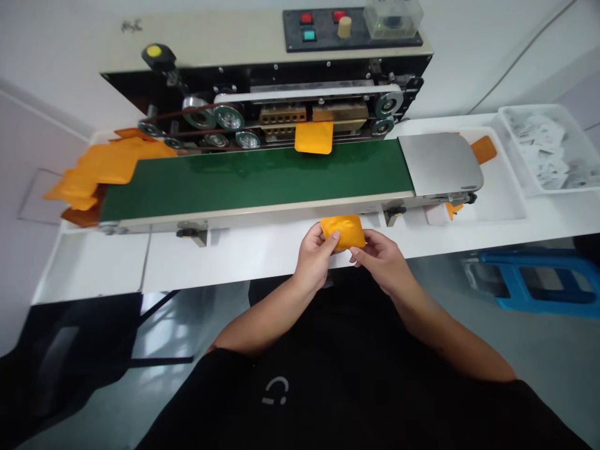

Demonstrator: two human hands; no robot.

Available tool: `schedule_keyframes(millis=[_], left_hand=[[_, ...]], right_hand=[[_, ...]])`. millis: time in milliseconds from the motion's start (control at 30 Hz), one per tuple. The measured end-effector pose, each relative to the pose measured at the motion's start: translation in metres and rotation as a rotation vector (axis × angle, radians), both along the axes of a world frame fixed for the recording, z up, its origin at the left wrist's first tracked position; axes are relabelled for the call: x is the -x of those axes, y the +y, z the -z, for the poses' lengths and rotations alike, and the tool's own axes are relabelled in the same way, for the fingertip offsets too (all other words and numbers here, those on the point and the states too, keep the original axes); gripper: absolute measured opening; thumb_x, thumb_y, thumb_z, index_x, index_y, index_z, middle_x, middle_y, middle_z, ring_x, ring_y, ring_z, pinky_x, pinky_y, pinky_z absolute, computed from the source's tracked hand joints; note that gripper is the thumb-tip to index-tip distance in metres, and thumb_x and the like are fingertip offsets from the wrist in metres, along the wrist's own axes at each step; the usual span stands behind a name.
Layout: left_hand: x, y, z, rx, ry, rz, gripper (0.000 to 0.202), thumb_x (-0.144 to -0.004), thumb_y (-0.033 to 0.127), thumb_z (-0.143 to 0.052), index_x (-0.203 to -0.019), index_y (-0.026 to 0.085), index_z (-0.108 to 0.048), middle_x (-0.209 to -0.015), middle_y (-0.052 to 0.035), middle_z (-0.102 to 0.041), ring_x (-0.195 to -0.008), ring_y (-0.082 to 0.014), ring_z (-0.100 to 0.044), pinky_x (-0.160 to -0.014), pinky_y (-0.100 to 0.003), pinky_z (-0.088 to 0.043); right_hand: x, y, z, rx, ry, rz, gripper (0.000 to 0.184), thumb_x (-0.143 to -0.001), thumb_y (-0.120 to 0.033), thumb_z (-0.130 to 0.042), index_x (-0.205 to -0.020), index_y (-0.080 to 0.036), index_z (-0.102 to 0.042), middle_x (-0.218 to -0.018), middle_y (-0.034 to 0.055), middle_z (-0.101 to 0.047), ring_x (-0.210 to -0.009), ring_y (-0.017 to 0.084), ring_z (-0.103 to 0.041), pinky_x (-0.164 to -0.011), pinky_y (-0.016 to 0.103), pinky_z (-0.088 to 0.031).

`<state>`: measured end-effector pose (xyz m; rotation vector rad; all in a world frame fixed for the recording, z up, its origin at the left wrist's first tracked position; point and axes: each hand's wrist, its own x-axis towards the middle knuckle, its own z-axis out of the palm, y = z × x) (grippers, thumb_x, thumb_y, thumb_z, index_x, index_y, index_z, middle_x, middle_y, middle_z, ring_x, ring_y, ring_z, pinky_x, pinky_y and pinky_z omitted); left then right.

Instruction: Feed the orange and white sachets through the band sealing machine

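Observation:
Both hands hold one small orange pouch (344,230) just in front of the sealing machine. My left hand (315,255) pinches its left edge with thumb and fingers. My right hand (380,257) grips its right lower corner. Behind them runs the green conveyor belt (253,178). Another orange pouch (314,137) hangs in the sealer's jaws above the belt's middle.
A heap of orange pouches (100,170) lies at the belt's left end. A metal plate (438,164) caps the right end, with an orange pouch (484,149) behind it. A white bin (553,150) of small white packets stands far right. A blue stool (534,278) sits below right.

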<state>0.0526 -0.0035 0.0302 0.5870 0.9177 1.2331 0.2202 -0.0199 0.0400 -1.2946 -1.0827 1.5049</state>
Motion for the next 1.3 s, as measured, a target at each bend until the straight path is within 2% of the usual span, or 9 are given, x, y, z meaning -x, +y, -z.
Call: schedule_keyframes(millis=[200,300,400,500,633,733,933,1100,1300], left_hand=[[-0.003,-0.004,0.004,-0.007,-0.008,0.01,0.044,-0.08,0.045,-0.096,-0.087,0.02,-0.06,-0.081,0.0031,-0.066,-0.074,-0.012,-0.061,-0.075,-0.025,-0.052],[-0.002,-0.006,0.007,-0.053,0.028,0.057,0.04,-0.083,0.046,-0.094,-0.091,0.019,-0.065,-0.089,-0.0004,-0.07,-0.084,-0.0147,-0.065,-0.082,-0.028,-0.054],[0.003,-0.007,0.009,-0.092,0.09,0.091,0.037,-0.086,0.048,-0.091,-0.099,0.02,-0.071,-0.105,-0.0046,-0.073,-0.096,-0.0175,-0.067,-0.085,-0.029,-0.055],[0.011,-0.008,0.012,-0.087,0.112,0.112,0.035,-0.088,0.05,-0.088,-0.101,0.021,-0.073,-0.11,-0.0061,-0.074,-0.094,-0.0173,-0.066,-0.083,-0.03,-0.056],[0.02,-0.008,0.016,-0.068,0.137,0.087,0.032,-0.09,0.048,-0.086,-0.101,0.021,-0.073,-0.105,-0.0055,-0.073,-0.09,-0.0163,-0.066,-0.082,-0.03,-0.056],[0.023,-0.007,0.02,-0.057,0.15,0.073,0.03,-0.091,0.047,-0.085,-0.101,0.022,-0.073,-0.103,-0.005,-0.073,-0.089,-0.016,-0.065,-0.082,-0.03,-0.055],[0.026,-0.005,0.025,-0.043,0.153,0.066,0.028,-0.09,0.045,-0.086,-0.098,0.022,-0.073,-0.1,-0.0043,-0.073,-0.085,-0.0158,-0.064,-0.082,-0.031,-0.055],[0.028,-0.003,0.025,-0.041,0.17,0.062,0.026,-0.09,0.043,-0.085,-0.098,0.021,-0.073,-0.098,-0.004,-0.073,-0.083,-0.0158,-0.063,-0.082,-0.032,-0.053],[0.03,-0.002,0.025,-0.031,0.185,0.067,0.023,-0.091,0.041,-0.083,-0.097,0.021,-0.072,-0.095,-0.003,-0.073,-0.082,-0.0154,-0.063,-0.083,-0.031,-0.051]], right_hand=[[0.01,0.0,0.002,-0.04,0.009,0.126,0.036,-0.079,-0.045,-0.093,-0.102,-0.023,-0.076,-0.092,0.0016,-0.073,-0.069,0.014,-0.065,-0.06,0.028,-0.056],[0.013,0.002,-0.004,-0.066,0.034,0.195,0.034,-0.082,-0.048,-0.091,-0.097,-0.023,-0.074,-0.086,0.0012,-0.073,-0.067,0.014,-0.067,-0.059,0.027,-0.056],[0.001,0.016,-0.019,-0.09,0.064,0.251,0.034,-0.084,-0.05,-0.09,-0.097,-0.024,-0.073,-0.082,0.0003,-0.074,-0.064,0.014,-0.069,-0.057,0.027,-0.057],[-0.028,0.048,-0.044,-0.087,0.1,0.289,0.029,-0.084,-0.043,-0.091,-0.098,-0.025,-0.073,-0.07,-0.0025,-0.068,-0.054,0.012,-0.064,-0.051,0.024,-0.054],[-0.071,0.106,-0.074,-0.017,0.122,0.357,0.007,-0.091,-0.017,-0.077,-0.096,-0.02,-0.073,-0.072,-0.0002,-0.07,-0.05,0.008,-0.059,-0.048,0.017,-0.051],[-0.09,0.145,-0.085,0.028,0.086,0.393,0.013,-0.096,-0.006,-0.066,-0.09,-0.017,-0.07,-0.073,0.0012,-0.069,-0.05,0.006,-0.058,-0.047,0.014,-0.051],[-0.1,0.187,-0.084,0.046,0.029,0.467,0.017,-0.098,-0.005,-0.061,-0.091,-0.019,-0.065,-0.078,0.003,-0.07,-0.052,0.009,-0.061,-0.05,0.017,-0.06],[-0.099,0.2,-0.083,0.02,0.013,0.437,0.013,-0.096,-0.009,-0.067,-0.093,-0.021,-0.063,-0.083,0.0037,-0.072,-0.057,0.01,-0.065,-0.052,0.018,-0.062],[-0.099,0.206,-0.085,0.03,-0.023,0.456,0.015,-0.096,-0.007,-0.062,-0.092,-0.021,-0.064,-0.085,0.0031,-0.071,-0.062,0.011,-0.066,-0.056,0.018,-0.063]])
